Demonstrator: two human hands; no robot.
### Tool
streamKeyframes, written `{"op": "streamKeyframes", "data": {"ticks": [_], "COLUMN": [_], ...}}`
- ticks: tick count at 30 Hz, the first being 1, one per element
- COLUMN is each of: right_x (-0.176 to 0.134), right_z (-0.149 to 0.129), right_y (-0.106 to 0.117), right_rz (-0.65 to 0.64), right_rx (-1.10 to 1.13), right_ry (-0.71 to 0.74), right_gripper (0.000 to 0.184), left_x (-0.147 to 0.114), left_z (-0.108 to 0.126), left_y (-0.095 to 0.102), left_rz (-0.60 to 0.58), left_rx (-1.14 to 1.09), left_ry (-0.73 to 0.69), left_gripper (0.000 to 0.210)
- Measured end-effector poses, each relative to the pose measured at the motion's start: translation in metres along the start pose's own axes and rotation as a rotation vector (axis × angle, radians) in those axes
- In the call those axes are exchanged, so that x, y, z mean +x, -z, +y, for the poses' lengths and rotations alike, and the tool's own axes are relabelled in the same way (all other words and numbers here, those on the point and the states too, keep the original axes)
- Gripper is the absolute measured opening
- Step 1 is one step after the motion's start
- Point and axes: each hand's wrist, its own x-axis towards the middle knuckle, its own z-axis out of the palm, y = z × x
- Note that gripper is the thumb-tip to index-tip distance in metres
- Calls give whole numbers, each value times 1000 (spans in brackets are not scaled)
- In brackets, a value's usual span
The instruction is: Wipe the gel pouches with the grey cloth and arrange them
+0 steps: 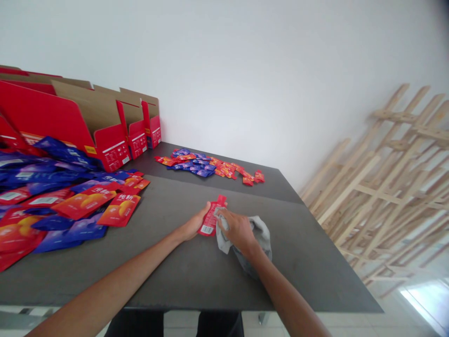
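A red pouch [209, 222] with a barcode and a narrow neck at its top is in the middle of the table. My left hand [195, 223] grips it by its left edge. My right hand [236, 229] is closed around a grey cloth [262, 232], pressing part of it against the pouch's right side. The rest of the cloth hangs down behind and below my right wrist. The cloth and fingers hide part of the pouch.
On the left lies a heap of red and blue pouches [84, 199] before a row of open red cartons [108, 145]. A flatter spread of pouches [196, 164] lies along the table's [168, 276] back. Wooden frames [382, 196] lean on the wall at right.
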Motion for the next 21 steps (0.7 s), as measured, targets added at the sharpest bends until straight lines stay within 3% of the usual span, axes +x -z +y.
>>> {"op": "streamKeyframes", "data": {"ticks": [3,9,11,14,19,21], "right_x": [0,-1,-1,-1,0,0], "right_z": [4,-4,-7,-7,1,3], "right_y": [2,1,0,1,4,4], "right_rz": [56,-197,-232,-173,29,47], "right_rx": [-3,74,67,46,10,18], "right_ry": [-68,285,308,205,-52,-65], "right_gripper": [23,20,19,22,24,25], "left_x": [0,-1,-2,-2,0,0], "left_z": [0,0,0,1,-1,-2], "left_y": [-1,5,5,3,-1,-1], "left_rz": [-3,15,26,17,14,20], "left_rx": [-4,16,22,6,1,5], "left_ry": [-8,34,37,32,11,21], "left_gripper": [62,66,67,65,60,61]}}
